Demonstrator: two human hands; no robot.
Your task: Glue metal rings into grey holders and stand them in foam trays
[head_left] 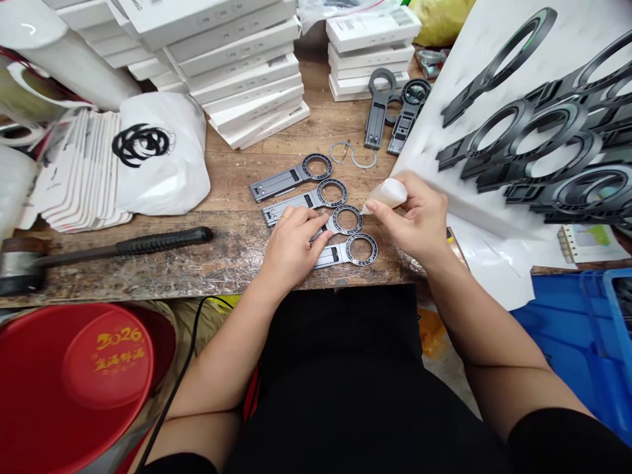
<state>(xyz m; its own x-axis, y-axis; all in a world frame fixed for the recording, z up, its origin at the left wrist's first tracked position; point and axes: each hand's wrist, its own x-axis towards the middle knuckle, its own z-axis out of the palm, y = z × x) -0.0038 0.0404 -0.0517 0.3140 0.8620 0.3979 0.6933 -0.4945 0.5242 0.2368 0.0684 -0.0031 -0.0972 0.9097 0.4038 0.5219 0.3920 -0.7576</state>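
Down at the near edge of the wooden tabletop (232, 171) lie four grey ring brackets (316, 197) in a row, each a flat bar ending in an open ring, rings to the right. The left hand (292, 247) rests palm down on the bars of the two nearest brackets, fingers loosely spread and pressing, gripping nothing. The right hand (419, 220) is closed around a small white squeeze bottle (388, 194), its tip pointing left and down, just beside the ring of the third bracket (347, 220).

Two thin metal rings (353, 155) lie loose just beyond the row, and two darker brackets (392, 112) sit farther back by a short stack of white boxes (370, 49). A taller, slanting stack of boxes (241, 66) stands at the back centre. To the right, a white sheet (494, 46) carries many black brackets (548, 131). At left are a white plastic bag (162, 158), a fan of white cards (81, 171) and a black-handled mallet (99, 253). A red stool (74, 382) stands below the edge on the left, a blue crate (577, 336) on the right.
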